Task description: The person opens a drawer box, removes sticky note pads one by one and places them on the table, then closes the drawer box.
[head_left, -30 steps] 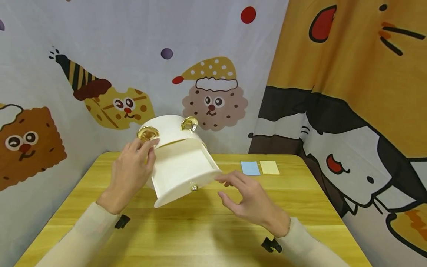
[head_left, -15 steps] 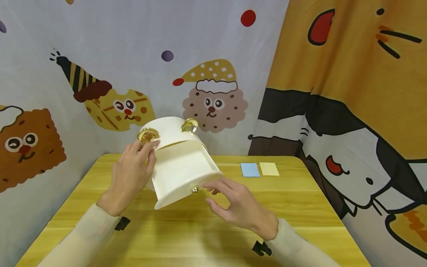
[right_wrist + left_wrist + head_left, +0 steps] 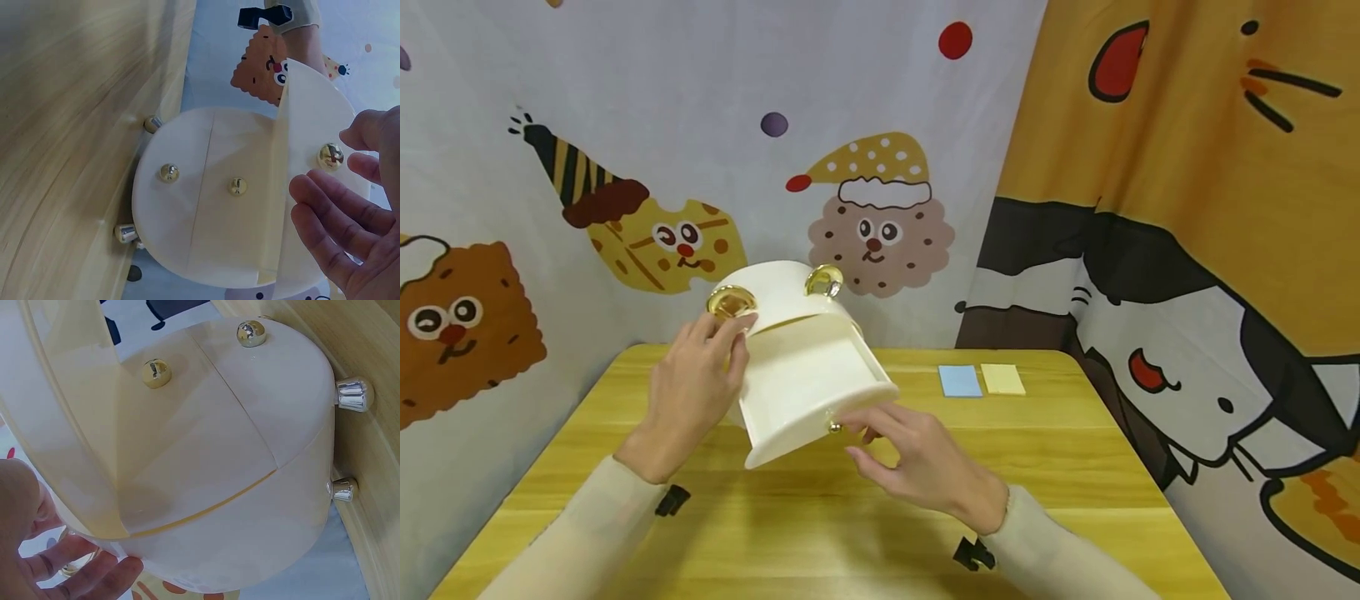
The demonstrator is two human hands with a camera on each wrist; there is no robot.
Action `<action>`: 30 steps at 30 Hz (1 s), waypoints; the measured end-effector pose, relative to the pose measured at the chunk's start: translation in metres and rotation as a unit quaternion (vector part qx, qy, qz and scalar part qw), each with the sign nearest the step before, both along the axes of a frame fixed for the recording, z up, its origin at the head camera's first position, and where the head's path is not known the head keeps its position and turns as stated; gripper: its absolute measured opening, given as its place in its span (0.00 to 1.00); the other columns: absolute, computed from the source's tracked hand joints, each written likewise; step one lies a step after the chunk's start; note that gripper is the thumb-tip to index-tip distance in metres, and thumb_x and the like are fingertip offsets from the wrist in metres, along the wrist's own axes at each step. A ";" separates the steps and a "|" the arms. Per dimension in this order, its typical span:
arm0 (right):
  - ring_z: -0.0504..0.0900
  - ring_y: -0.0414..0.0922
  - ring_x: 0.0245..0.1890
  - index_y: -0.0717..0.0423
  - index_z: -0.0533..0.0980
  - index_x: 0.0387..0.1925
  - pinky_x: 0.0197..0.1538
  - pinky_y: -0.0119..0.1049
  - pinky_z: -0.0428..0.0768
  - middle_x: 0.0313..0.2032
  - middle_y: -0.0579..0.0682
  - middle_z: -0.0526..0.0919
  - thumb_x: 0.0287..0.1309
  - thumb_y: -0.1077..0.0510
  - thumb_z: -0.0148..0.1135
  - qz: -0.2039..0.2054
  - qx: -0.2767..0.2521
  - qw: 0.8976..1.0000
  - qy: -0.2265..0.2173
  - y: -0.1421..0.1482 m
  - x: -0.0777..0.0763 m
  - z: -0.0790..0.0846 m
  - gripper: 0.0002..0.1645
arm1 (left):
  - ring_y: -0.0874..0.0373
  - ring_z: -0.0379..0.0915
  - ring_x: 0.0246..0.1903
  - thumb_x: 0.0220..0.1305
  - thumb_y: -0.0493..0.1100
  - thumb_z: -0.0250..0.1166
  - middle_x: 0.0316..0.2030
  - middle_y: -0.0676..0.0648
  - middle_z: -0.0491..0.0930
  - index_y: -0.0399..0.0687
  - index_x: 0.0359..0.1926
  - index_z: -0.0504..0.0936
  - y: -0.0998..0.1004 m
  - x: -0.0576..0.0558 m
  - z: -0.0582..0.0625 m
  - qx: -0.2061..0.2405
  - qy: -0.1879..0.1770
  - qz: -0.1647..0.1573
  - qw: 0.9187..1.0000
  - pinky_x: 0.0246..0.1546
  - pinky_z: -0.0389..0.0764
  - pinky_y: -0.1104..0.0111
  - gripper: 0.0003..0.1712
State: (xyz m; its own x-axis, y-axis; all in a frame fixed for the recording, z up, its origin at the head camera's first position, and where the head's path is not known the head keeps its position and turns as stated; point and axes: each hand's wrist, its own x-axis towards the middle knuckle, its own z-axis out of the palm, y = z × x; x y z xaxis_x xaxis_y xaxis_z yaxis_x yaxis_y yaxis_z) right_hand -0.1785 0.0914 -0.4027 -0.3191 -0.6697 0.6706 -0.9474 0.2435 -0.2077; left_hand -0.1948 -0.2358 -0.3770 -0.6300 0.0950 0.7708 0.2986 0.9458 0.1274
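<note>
A white rounded drawer box (image 3: 775, 287) with two gold ear-like rings stands at the middle of the table, its top drawer (image 3: 808, 358) pulled out toward me. My left hand (image 3: 688, 387) holds the box's upper left side beside one gold ring (image 3: 732, 301). In the left wrist view, bent fingers (image 3: 119, 575) lie against its wall. My right hand (image 3: 917, 458) is at the gold knob (image 3: 834, 427) on the drawer's front, with index finger close to it and thumb apart. The right wrist view shows the knob (image 3: 330, 156) between thumb and loosely bent fingers. Two lower drawers are closed.
On the wooden table (image 3: 1037, 475), a blue sticky note (image 3: 960, 381) and a yellow one (image 3: 1003, 379) lie at the back right. Cartoon-printed cloth (image 3: 880, 83) hangs behind the table. Small metallic feet (image 3: 125, 233) show under the box.
My right hand has moved left, from beside the drawer's right corner to its gold knob. The left hand, the box and the pulled-out drawer stay as they were.
</note>
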 end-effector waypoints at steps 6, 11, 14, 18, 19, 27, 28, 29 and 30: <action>0.88 0.33 0.39 0.52 0.81 0.62 0.46 0.16 0.81 0.47 0.44 0.89 0.68 0.57 0.72 0.008 -0.001 1.000 -0.007 -0.006 -0.003 -0.004 0.23 | 0.49 0.68 0.28 0.76 0.42 0.62 0.35 0.46 0.77 0.55 0.61 0.87 0.000 -0.002 -0.001 -0.001 0.001 0.000 1.000 0.13 0.67 0.63 0.17; 0.89 0.33 0.40 0.54 0.80 0.63 0.44 0.14 0.80 0.51 0.46 0.90 0.69 0.59 0.71 0.024 -0.004 0.999 -0.021 -0.012 -0.003 -0.005 0.23 | 0.49 0.69 0.27 0.75 0.41 0.62 0.35 0.45 0.77 0.55 0.60 0.87 -0.001 -0.001 -0.001 -0.001 0.002 0.000 1.000 0.13 0.68 0.62 0.17; 0.88 0.32 0.40 0.55 0.80 0.62 0.43 0.14 0.80 0.52 0.48 0.90 0.69 0.60 0.71 0.031 -0.007 0.999 -0.026 -0.016 -0.003 -0.005 0.22 | 0.49 0.69 0.27 0.75 0.41 0.63 0.35 0.45 0.78 0.55 0.60 0.87 -0.001 -0.001 0.000 0.003 0.002 -0.001 1.000 0.12 0.67 0.62 0.17; 0.89 0.33 0.40 0.56 0.81 0.60 0.45 0.14 0.80 0.50 0.49 0.90 0.68 0.62 0.71 0.039 -0.014 0.999 -0.029 -0.018 -0.004 -0.005 0.20 | 0.49 0.68 0.27 0.75 0.41 0.63 0.34 0.46 0.77 0.55 0.60 0.88 -0.001 0.000 0.002 0.001 0.005 -0.001 1.000 0.12 0.67 0.62 0.17; 0.89 0.33 0.40 0.56 0.81 0.59 0.46 0.14 0.80 0.50 0.50 0.90 0.67 0.63 0.71 0.042 -0.015 0.999 -0.030 -0.019 -0.005 -0.005 0.20 | 0.49 0.68 0.27 0.75 0.41 0.63 0.34 0.46 0.77 0.55 0.60 0.88 -0.001 0.000 0.003 0.000 0.007 -0.001 1.000 0.13 0.66 0.62 0.17; 0.89 0.34 0.39 0.59 0.82 0.56 0.45 0.18 0.84 0.47 0.51 0.91 0.61 0.70 0.74 0.055 -0.026 0.998 -0.027 -0.019 -0.006 -0.007 0.22 | 0.51 0.65 0.25 0.75 0.41 0.63 0.31 0.48 0.74 0.55 0.59 0.88 -0.001 0.001 0.002 -0.006 0.006 -0.003 1.000 0.13 0.63 0.66 0.16; 0.89 0.34 0.39 0.59 0.82 0.56 0.45 0.18 0.84 0.47 0.51 0.91 0.60 0.70 0.74 0.056 -0.028 0.998 -0.026 -0.019 -0.006 -0.007 0.22 | 0.51 0.65 0.25 0.75 0.41 0.63 0.31 0.48 0.74 0.55 0.59 0.88 -0.001 0.001 0.002 -0.006 0.005 -0.003 1.000 0.13 0.63 0.67 0.16; 0.89 0.34 0.39 0.60 0.82 0.56 0.45 0.19 0.84 0.47 0.51 0.91 0.60 0.71 0.74 0.056 -0.029 0.998 -0.026 -0.020 -0.006 -0.007 0.22 | 0.51 0.65 0.26 0.75 0.41 0.63 0.31 0.48 0.74 0.55 0.59 0.88 -0.001 0.002 0.002 -0.006 0.004 -0.003 1.000 0.13 0.63 0.67 0.16; 0.89 0.34 0.39 0.60 0.82 0.56 0.45 0.18 0.84 0.47 0.51 0.91 0.60 0.71 0.74 0.057 -0.030 0.998 -0.025 -0.020 -0.006 -0.007 0.23 | 0.51 0.65 0.26 0.75 0.41 0.63 0.31 0.48 0.74 0.55 0.60 0.88 -0.001 0.001 0.002 -0.005 0.003 -0.003 1.000 0.13 0.63 0.67 0.16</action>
